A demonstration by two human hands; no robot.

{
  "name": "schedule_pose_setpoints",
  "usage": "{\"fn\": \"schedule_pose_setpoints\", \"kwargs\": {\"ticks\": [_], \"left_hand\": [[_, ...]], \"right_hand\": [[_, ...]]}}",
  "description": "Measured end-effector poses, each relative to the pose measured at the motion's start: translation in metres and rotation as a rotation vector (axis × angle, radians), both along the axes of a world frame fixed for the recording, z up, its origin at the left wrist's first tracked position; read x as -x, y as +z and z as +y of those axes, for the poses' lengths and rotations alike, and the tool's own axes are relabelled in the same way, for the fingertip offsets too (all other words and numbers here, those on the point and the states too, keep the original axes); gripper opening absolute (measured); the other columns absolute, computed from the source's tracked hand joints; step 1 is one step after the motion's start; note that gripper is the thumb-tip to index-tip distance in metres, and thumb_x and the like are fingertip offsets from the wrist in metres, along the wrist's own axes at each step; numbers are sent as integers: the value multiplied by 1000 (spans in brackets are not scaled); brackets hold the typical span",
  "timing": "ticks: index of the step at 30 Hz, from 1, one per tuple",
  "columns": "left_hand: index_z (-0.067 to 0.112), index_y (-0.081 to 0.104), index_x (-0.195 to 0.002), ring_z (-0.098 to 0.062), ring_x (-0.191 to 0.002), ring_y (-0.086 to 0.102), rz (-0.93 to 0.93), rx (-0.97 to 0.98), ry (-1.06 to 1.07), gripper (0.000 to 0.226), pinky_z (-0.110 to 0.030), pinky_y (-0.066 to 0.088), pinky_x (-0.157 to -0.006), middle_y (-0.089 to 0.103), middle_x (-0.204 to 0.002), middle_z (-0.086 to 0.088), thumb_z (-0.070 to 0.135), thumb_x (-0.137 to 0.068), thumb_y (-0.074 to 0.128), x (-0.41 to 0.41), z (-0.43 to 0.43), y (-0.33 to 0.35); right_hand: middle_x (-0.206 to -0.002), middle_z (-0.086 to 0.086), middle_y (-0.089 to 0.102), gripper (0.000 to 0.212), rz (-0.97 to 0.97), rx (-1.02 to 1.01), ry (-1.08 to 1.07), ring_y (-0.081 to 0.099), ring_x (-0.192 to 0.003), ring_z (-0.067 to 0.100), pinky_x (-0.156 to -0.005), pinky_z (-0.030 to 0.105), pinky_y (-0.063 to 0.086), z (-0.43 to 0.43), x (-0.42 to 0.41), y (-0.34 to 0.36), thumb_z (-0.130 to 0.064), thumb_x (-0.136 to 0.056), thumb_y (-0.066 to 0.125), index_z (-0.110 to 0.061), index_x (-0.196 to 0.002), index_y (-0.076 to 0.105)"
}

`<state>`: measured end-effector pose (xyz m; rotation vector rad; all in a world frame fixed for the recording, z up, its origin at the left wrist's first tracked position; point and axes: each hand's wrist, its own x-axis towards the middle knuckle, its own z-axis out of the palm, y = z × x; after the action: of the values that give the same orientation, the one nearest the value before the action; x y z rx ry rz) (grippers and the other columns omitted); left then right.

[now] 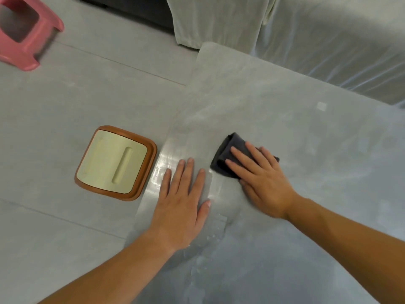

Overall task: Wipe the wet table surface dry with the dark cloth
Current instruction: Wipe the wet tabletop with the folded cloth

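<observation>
A grey stone-look table [285, 110] fills the right and middle of the head view. Near its left edge lies a wet patch [166, 163], shiny, with water trailing toward me past droplets [210, 238]. A folded dark cloth [225, 154] lies on the table to the right of the wet patch. My right hand [260, 178] presses flat on the cloth, fingers spread over it, covering its near half. My left hand [184, 198] lies palm down on the wet area, fingers apart, holding nothing.
On the grey tiled floor left of the table stands a brown bin with a cream lid [114, 163]. A pink plastic stool [24, 36] is at the far left. A sofa under a pale cover [306, 36] runs along the table's far edge.
</observation>
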<state>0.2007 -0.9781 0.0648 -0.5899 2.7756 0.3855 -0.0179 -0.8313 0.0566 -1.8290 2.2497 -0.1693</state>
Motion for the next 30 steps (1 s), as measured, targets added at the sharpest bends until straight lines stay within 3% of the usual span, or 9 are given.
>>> {"fn": "schedule_pose_setpoints", "kwargs": {"ticks": [2,7,14,21,25,27,30], "left_hand": [[16,9,-160,-30,-154,-12,-19,6,8,69,-54,6,-124,-4,-168,-14,54,-104,15,-7,6,0],[22,7,-161,-27,-154,-15,-39,2,42,68,-51,0,-125,-7,-169,-9,56,-102,10,-16,14,1],[27,0,-161,-20,-151,-26,-42,-54,62,67,-45,-11,-123,-19,-167,-1,57,-101,8,-16,10,10],[27,1,-160,-23,-152,-22,-42,-50,17,66,-47,-5,-125,-16,-168,-3,55,-101,7,-24,6,11],[24,4,-161,-24,-153,-21,-38,-26,-18,64,-49,-1,-125,-13,-168,-5,54,-105,14,-43,7,7],[23,7,-161,-24,-153,-18,-17,-31,-28,64,-49,1,-125,-10,-169,-6,52,-105,17,-53,7,5],[20,7,-161,-25,-154,-18,-8,-47,-46,65,-50,1,-125,-10,-169,-7,52,-105,15,-59,7,3]], "right_hand": [[-166,-5,22,56,4,-18,-51,12,-155,28,-123,50,13,7,16,1,-31,-99,35,-31,-155,35],[-166,-3,20,56,-54,21,-472,8,-154,30,-123,48,2,-4,-10,0,-35,-100,32,-29,-156,32],[-164,-4,26,51,-20,39,-280,13,-154,29,-123,51,12,51,-74,-1,-41,-104,42,-28,-153,40],[-167,-2,21,54,-20,21,-589,9,-154,30,-123,52,11,18,-75,-1,-32,-103,31,-26,-156,32],[-164,1,27,57,-2,32,-413,15,-153,35,-122,56,14,45,-119,-4,-21,-97,49,-23,-153,39],[-164,0,28,56,-26,25,-322,15,-153,34,-122,54,12,51,-114,-2,-20,-97,49,-25,-152,41],[-165,-1,27,52,-39,33,-461,15,-153,33,-121,52,11,11,-82,3,-27,-100,39,-28,-152,39]]}}
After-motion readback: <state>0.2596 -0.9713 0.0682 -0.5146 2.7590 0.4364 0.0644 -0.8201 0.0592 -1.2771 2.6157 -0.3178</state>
